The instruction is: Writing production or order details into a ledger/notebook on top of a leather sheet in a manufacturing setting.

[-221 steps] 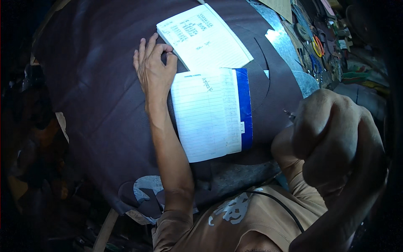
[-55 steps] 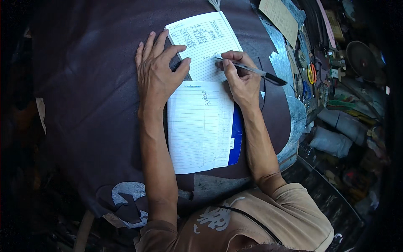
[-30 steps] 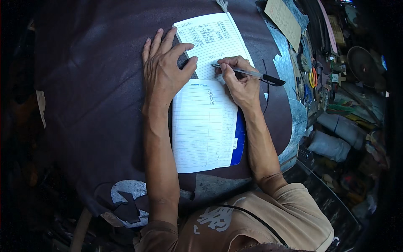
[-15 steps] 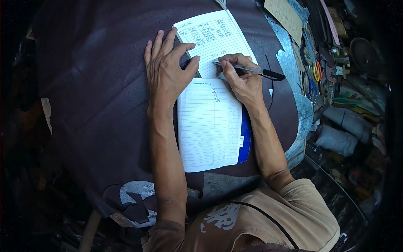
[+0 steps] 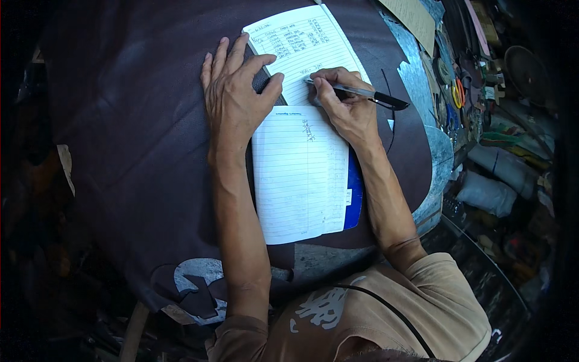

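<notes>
a: where is the pen (image 5: 362,92)?

b: it is in the right hand (image 5: 351,111). the thumb and fingers pinch it low down, near its tip. its black end leans out to the right, past the hand.

a: why hold it so low?

b: i think that helps the hand steer the tip. the tip is at the top page (image 5: 304,58), under some lines of writing. i cannot tell if it is touching or just over the paper.

a: and the left hand (image 5: 236,99)? does it grab something?

b: no. it is spread out and loose, with its palm side down. the long fingers lie by the left edge of the top page, and the pointing finger and thumb bend in to that edge. maybe that is to stop the page from sliding.

a: where is the low page (image 5: 283,175)?

b: just below the top page, on the near side. a blue cover (image 5: 354,193) pokes out on its right. i cannot tell if both pages are one book.

a: what is under it all?

b: a big brown sheet (image 5: 139,133). it looks flat there, so it may make a good place for the pages.

a: and those orange loops (image 5: 459,93)?

b: they look like scissors grips. they are off to the right, well apart from both hands. that leaves room to move, i guess.
</notes>
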The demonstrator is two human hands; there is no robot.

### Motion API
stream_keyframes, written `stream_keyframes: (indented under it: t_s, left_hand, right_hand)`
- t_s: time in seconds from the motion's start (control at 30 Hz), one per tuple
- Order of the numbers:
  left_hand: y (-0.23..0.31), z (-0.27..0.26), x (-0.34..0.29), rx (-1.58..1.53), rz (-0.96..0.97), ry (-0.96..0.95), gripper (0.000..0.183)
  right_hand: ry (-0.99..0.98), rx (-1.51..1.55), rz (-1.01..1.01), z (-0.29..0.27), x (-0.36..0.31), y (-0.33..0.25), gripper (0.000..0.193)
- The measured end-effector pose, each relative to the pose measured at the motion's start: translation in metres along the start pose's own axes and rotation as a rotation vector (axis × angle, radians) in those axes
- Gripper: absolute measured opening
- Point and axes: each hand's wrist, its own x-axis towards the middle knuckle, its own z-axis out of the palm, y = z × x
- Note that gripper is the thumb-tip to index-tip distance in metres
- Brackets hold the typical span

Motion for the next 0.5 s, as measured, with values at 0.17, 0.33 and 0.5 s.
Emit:
stream_keyframes:
  t_s: [0.17,0.33,0.5]
  left_hand:
    - [0.0001,-0.0008,0.0007,-0.006,0.000,0.004,0.030]
    - [-0.0002,0.0003,0.0000,0.002,0.011,0.004,0.030]
    - [0.0003,-0.0010,0.0009,-0.005,0.006,-0.006,0.031]
  right_hand:
    - [0.002,0.002,-0.018,0.0008,-0.0005,0.0032,0.024]
    - [0.001,-0.002,-0.012,-0.0009,-0.0011,0.0024,0.023]
    - [0.000,0.000,-0.004,-0.0012,-0.0018,0.0033,0.023]
